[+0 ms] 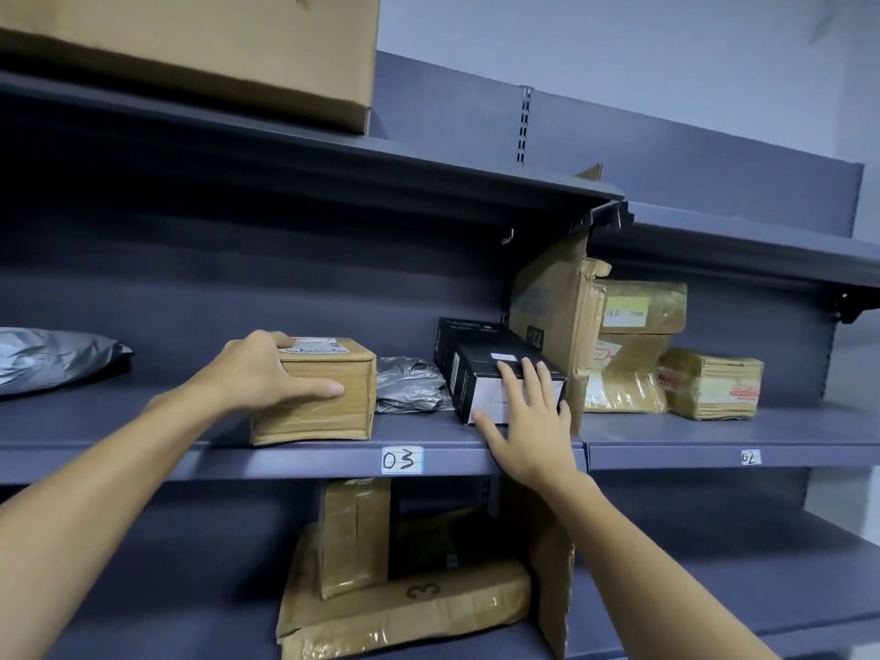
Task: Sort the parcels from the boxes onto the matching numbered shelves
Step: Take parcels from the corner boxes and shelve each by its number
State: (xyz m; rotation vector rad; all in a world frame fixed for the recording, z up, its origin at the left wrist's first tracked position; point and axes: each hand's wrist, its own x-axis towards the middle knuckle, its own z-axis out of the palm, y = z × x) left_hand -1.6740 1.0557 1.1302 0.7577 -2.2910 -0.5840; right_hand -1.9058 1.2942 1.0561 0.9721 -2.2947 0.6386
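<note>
Cardboard parcel (316, 397) sits mid-frame on the shelf (143, 421) with the 03 label (402, 460), your left hand (259, 369) gripping its corner. Your right hand (528, 421) lies flat-fingered on the black box (481, 369), right of centre. Slide the parcel squarely back from the edge and steady the box.

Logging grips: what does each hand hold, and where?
The left hand grips the brown box by its top left corner. The right hand holds nothing; it rests flat on the black box.

Single wide-angle head-worn view, close up, facing shelf unit (666, 150); frame tilted, shelves sloping down rightward; 03 label (402, 460) just below centre.
</note>
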